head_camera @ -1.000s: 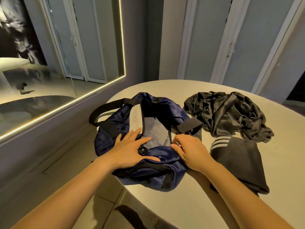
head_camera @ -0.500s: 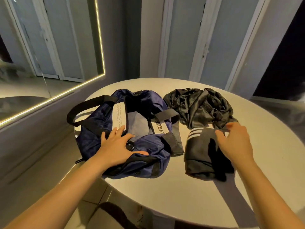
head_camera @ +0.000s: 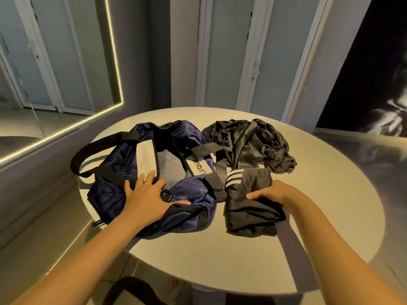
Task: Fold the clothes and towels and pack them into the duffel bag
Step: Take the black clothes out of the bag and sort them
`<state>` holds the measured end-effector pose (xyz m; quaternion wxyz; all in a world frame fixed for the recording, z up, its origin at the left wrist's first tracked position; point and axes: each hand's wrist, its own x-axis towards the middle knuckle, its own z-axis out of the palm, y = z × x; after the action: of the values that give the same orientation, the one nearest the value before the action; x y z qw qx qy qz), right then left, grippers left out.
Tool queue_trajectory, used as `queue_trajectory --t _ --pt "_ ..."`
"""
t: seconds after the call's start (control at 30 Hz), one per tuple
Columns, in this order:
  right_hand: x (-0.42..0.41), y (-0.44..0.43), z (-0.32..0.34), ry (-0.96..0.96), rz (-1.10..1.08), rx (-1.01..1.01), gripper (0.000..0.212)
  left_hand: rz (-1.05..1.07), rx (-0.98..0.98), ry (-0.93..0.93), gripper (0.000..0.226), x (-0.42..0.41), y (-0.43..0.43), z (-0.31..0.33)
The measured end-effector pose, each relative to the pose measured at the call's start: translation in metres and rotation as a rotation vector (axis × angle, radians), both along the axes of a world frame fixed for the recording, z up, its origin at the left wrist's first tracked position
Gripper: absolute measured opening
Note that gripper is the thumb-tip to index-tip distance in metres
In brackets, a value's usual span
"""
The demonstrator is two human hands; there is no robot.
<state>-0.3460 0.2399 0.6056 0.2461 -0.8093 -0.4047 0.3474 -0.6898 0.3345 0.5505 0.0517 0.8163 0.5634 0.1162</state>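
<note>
So, head view is the only one we get. Which step do you reckon this is? ~tumble_dry

Packing the first piece, I'd say. The folded black piece with white stripes [head_camera: 248, 210] sits on the bench [head_camera: 319, 216] just right of the navy duffel bag [head_camera: 193, 195], right beside its webbing strap [head_camera: 220, 179]. The right hand [head_camera: 275, 192] has a grip on its right edge, thumb on top, the other fingers out of sight under the cloth. ~bagged_it

And the left? ~tumble_dry

The left hand [head_camera: 147, 194] grasps nothing. It lies flat on the bag's near wall with fingers spread, tips by the white label [head_camera: 146, 158] and thumb out along the near rim. Reads to me like it's pinning the mouth open. Both forearms reach in from the bottom of the frame. ~bagged_it

Next move then? ~tumble_dry

My guess: lift the folded piece as one stack, carry it left over the strap, and lay it flat in the open mouth without the fold coming apart. It's a one-handed hold on one edge, so it could sag. After that there's the crumpled shiny black garment [head_camera: 248, 142] just behind it, not folded yet. Can't tell if anything's in the bag already, I only see pale lining. ~bagged_it
</note>
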Motion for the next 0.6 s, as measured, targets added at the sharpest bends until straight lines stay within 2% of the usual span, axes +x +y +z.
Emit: queue_trajectory --t 0.13,0.23,0.4,0.6 --pt "-0.012 0.003 -0.003 -0.058 -0.057 0.114 0.066 0.0 0.01 -0.007 0.115 0.001 0.001 -0.001" --pt "-0.02 0.002 -0.005 -0.011 -0.039 0.216 0.054 0.008 0.017 -0.005 0.117 0.0 0.001 -0.002" --pt "-0.017 -0.014 -0.01 0.37 -0.142 0.289 0.05 0.005 0.017 -0.007 0.12 0.001 0.0 -0.001" --pt "-0.004 -0.033 -0.008 0.628 -0.275 0.341 0.049 -0.005 0.005 -0.037 0.12 0.0 -0.006 0.005"
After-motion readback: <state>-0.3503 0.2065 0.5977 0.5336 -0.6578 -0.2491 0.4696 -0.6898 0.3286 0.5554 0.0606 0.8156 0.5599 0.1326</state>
